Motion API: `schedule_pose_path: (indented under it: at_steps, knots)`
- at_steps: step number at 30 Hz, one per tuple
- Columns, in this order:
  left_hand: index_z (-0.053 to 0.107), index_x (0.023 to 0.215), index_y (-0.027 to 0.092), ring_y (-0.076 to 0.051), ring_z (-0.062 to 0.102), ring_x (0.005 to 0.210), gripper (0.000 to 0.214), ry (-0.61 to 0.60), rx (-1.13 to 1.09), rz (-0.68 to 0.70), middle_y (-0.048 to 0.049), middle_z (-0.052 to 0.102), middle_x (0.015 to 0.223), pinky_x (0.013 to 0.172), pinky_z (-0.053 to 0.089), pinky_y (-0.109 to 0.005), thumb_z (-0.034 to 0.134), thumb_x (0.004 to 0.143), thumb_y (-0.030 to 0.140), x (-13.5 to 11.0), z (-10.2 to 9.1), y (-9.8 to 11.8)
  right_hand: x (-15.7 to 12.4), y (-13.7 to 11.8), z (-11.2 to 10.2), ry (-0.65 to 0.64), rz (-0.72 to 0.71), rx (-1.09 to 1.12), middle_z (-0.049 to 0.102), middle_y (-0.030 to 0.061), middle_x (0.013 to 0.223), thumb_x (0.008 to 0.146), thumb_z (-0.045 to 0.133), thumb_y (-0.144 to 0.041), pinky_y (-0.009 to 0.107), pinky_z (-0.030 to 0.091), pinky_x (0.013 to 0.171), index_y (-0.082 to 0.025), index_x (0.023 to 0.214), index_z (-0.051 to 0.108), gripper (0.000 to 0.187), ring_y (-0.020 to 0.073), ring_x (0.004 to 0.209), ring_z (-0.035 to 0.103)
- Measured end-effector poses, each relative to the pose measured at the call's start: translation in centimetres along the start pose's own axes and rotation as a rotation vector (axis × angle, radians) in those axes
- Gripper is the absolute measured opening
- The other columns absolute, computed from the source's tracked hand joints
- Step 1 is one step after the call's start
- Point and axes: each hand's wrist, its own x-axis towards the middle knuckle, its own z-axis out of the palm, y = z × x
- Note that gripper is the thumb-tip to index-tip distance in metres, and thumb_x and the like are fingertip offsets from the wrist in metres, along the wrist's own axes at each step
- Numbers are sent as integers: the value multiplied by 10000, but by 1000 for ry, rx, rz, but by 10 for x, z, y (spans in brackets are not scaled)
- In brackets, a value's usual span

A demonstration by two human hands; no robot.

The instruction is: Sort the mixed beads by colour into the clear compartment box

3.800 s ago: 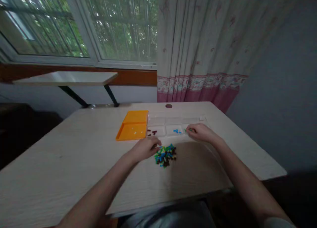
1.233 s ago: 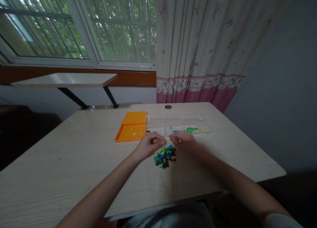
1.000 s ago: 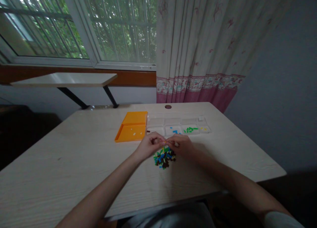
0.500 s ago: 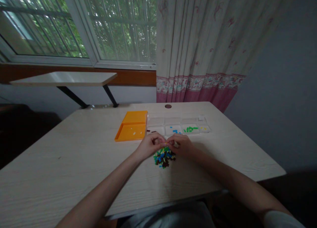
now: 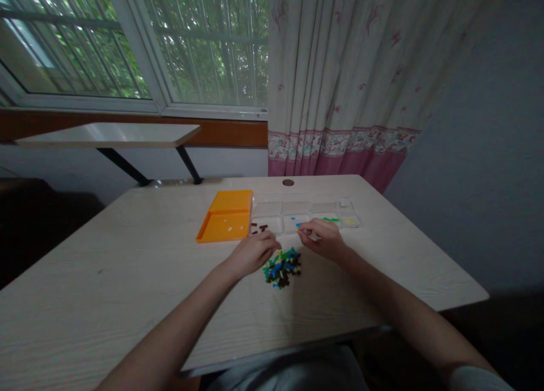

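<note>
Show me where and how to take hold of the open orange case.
I'd pinch the orange case by the raised left wall of its nearer half, coming from the left: its right edge adjoins the clear tray, and the left hand is beside its near-right corner. Keep it level, as small white pieces lie inside.
</note>
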Motion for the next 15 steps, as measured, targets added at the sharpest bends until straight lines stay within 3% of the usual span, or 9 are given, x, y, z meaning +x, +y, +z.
schedule_pose_path:
  at_steps: [8, 11, 15]
  knots:
    - [591, 956, 212, -156, 554, 877, 231, -39, 83, -14, -44, 541, 937, 762, 431, -241, 392, 845, 173, 0, -2, 2, 3, 8, -7, 10, -80, -66, 623, -12, 602, 802, 513, -230, 170, 401, 579, -187, 729, 627, 142, 71, 534, 553]
    - [585, 952, 211, -155, 553, 877, 221, -46, 94, -22, -43, 541, 940, 759, 435, -240, 388, 854, 196, -1, -2, 1, 6, 30, -29, -184, 3, -120, 632, 7, 650, 807, 499, -258, 184, 394, 585, -179, 795, 640, 162, 89, 564, 557]
    - [584, 941, 213, -155, 555, 871, 212, -41, 104, -38, -40, 546, 942, 756, 438, -244, 387, 864, 236, -1, -1, 0, 2, 77, -69, -452, 325, -271, 600, -2, 576, 796, 497, -300, 192, 338, 504, -182, 833, 648, 196, 109, 512, 535]
